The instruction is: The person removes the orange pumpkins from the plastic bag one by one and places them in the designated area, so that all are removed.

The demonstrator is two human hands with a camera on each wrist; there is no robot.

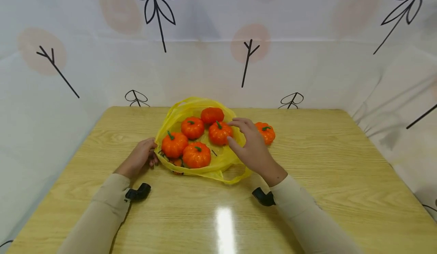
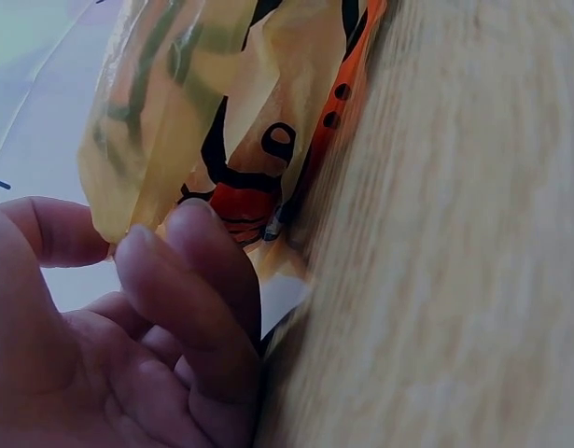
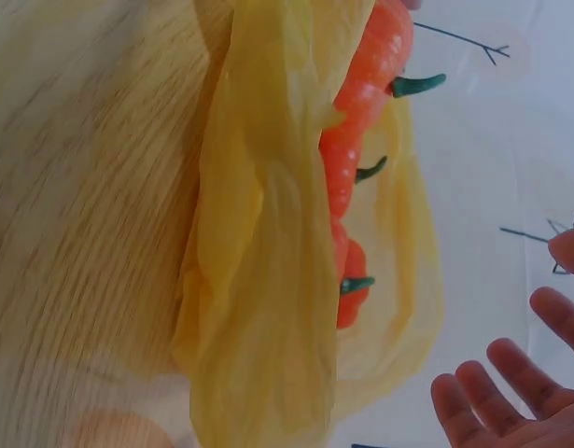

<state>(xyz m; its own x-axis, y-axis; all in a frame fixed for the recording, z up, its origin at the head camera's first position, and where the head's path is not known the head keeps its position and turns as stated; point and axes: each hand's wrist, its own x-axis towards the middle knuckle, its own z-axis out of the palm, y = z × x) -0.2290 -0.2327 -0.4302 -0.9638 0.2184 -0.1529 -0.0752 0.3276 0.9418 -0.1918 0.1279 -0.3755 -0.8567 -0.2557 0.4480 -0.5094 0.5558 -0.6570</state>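
Observation:
A yellow plastic bag [image 1: 218,172] lies mouth-up on the table, with several small orange pumpkins [image 1: 197,155] with green stems inside it. My left hand [image 1: 139,156] pinches the bag's left rim between thumb and fingertips; the left wrist view shows the fingers [image 2: 165,280] at the printed plastic. Over the bag's right rim hovers my right hand [image 1: 253,148], fingers spread and holding nothing, close to the rightmost pumpkin inside [image 1: 220,133]. In the right wrist view those fingers [image 3: 520,373] stand apart from the bag. Another pumpkin [image 1: 265,133] sits outside, partly behind the right hand.
The wooden table [image 1: 327,178] runs back to a white cloth backdrop [image 1: 293,68] printed with leaves and twigs. Each sleeve has a black curved piece at the wrist, one on the left [image 1: 139,192] and one on the right [image 1: 263,197].

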